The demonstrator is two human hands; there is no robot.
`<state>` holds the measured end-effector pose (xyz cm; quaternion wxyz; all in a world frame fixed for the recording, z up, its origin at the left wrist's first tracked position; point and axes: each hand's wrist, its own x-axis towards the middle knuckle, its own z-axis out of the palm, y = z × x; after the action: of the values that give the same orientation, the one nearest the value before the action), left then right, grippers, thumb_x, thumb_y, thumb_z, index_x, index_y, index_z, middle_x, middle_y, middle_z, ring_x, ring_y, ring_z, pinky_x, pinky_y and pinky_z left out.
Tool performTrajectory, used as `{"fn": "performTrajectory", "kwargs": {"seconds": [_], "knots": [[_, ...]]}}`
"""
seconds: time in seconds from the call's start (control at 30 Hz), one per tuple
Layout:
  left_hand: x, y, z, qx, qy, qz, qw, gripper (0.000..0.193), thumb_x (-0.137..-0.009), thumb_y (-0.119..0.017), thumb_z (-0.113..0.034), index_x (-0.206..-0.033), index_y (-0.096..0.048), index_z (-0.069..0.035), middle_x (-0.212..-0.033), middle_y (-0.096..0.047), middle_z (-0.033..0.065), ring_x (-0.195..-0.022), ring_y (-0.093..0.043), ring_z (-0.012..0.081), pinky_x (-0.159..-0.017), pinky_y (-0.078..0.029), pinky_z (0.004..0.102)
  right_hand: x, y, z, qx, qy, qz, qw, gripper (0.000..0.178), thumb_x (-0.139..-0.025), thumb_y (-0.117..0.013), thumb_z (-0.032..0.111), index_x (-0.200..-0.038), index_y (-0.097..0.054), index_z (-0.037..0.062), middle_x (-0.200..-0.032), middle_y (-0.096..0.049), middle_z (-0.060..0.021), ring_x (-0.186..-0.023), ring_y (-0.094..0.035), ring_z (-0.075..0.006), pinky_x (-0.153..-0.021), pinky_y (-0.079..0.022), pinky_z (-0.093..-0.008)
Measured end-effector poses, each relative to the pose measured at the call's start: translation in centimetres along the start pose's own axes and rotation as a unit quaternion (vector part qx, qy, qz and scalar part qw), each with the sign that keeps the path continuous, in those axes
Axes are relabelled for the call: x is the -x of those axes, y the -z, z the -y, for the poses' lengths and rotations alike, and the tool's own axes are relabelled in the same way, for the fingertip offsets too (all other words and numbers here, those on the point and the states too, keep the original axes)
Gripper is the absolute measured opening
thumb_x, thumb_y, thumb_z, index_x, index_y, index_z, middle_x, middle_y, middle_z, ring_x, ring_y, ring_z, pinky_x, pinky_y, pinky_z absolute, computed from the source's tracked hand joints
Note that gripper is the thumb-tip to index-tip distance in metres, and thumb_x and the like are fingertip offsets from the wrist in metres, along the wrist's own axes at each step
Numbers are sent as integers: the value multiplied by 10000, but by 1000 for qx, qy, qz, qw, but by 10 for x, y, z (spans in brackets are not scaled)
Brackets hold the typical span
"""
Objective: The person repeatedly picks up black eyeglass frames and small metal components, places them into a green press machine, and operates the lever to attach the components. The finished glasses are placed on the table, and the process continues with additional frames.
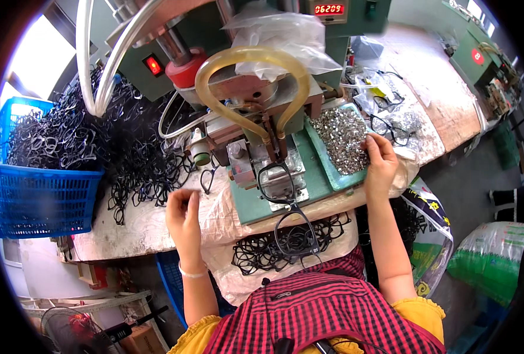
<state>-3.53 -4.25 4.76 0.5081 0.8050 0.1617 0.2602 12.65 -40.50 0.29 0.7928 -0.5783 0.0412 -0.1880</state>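
Observation:
One black eyeglass frame (295,209) rests at the front of the green press, one rim up against the metal fixture (284,177) and the other hanging toward me. My left hand (183,215) is raised left of the press with its fingers curled in; nothing shows in them. A loose eyeglass frame (208,179) lies just beyond it. At the right edge of a light green tray (326,171) heaped with small metal parts (341,138), my right hand (381,162) has thumb and fingertips pinched together. Whatever may be between them is too small to make out.
Black frames (138,159) pile up on the table at left, beside a full blue basket (43,200). More frames (291,239) lie on cloth before me. A yellowish hose (253,53) loops over the press. Clear plastic bags and glasses (392,127) sit right of the tray.

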Motion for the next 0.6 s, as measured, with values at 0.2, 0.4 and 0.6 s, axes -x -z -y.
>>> {"fn": "performTrajectory", "kwargs": {"seconds": [0.2, 0.4, 0.6], "knots": [[-79, -35, 153, -413, -259, 31, 873, 640, -759, -794, -66, -1350, -559, 4, -1311, -612, 210, -1243, -537, 400, -1060, -417, 470, -3, -37, -31, 50, 27, 100, 993, 287, -895, -693, 131, -1139, -690, -20, -1115, -729, -121, -1021, -694, -256, -957, -545, -387], [-81, 8, 133, -363, 9, 49, 930, 155, -973, -601, -122, -1013, -672, 9, -975, -662, 224, -912, -658, 344, -803, -507, 426, 6, -12, 23, 227, 206, 60, 950, 145, -806, -739, 66, -947, -735, 32, -944, -735, -119, -899, -700, -274, -830, -538, -368], [-82, 26, 138, -220, -15, -25, 975, 264, -1030, -551, -164, -1180, -664, 21, -1161, -664, 190, -1064, -646, 288, -933, -499, 382, 27, -3, 40, 210, 205, 127, 947, 137, -790, -739, 16, -925, -733, 40, -925, -717, -92, -901, -688, -244, -822, -531, -355]]}}
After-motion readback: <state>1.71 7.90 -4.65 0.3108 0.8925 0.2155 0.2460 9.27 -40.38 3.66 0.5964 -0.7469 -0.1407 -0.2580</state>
